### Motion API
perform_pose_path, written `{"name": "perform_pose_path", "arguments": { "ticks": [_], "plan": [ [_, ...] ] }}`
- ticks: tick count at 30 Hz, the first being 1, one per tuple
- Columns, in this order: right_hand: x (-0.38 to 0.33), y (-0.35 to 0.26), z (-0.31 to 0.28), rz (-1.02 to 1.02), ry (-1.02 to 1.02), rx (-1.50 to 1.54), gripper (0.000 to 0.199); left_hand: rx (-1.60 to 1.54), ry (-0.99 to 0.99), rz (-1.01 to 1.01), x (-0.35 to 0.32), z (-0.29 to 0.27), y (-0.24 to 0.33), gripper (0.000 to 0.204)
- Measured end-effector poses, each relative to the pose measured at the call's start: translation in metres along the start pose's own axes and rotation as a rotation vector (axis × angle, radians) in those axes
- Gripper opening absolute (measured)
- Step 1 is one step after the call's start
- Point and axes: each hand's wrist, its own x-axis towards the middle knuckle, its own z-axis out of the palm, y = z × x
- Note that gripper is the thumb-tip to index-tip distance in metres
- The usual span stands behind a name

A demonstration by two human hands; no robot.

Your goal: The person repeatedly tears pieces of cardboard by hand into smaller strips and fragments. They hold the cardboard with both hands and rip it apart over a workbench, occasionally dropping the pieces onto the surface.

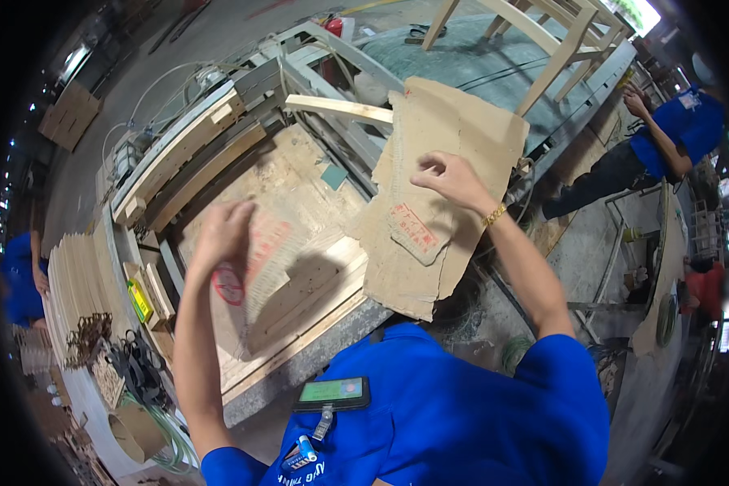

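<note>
My left hand (228, 231) is closed on the upper edge of a beige sheet with red print (271, 251). The sheet hangs tilted over a wooden board (300, 312) and is smeared by motion. To the right, my right hand (454, 180) hovers over a torn piece of cardboard (470, 121), its fingers loosely bent and a gap between thumb and forefinger. Nothing shows in it. Just below it, a small beige piece with red print (415, 232) lies on the cardboard; it resembles the backing of sandpaper.
Wooden strips (178, 154) lie in a metal frame at the left, near a yellow-green box (139, 301). Stacked thin boards (85, 283) stand at far left. A wooden chair frame (559, 61) rests at the back right. Co-workers (676, 130) (24, 271) stand at both sides.
</note>
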Motion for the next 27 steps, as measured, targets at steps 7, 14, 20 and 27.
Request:
{"name": "perform_pose_path", "arguments": {
  "ticks": [7,14,20,27],
  "plan": [
    [-0.010,-0.073,0.052,-0.206,-0.149,0.469,0.024,-0.180,-0.475,0.291,0.011,0.032,0.096,0.032],
    [-0.006,-0.048,0.021,-0.206,-0.334,0.544,0.030,-0.119,-0.745,0.169,0.012,0.023,0.088,0.027],
    [0.014,-0.101,0.020,-0.429,-0.765,-0.202,0.043,-0.089,-0.795,0.302,0.018,0.035,0.098,0.033],
    [-0.055,-0.111,0.019,-0.683,-0.240,-0.297,0.039,-0.479,-0.396,-0.026,0.031,0.032,0.007,0.032]
  ]
}}
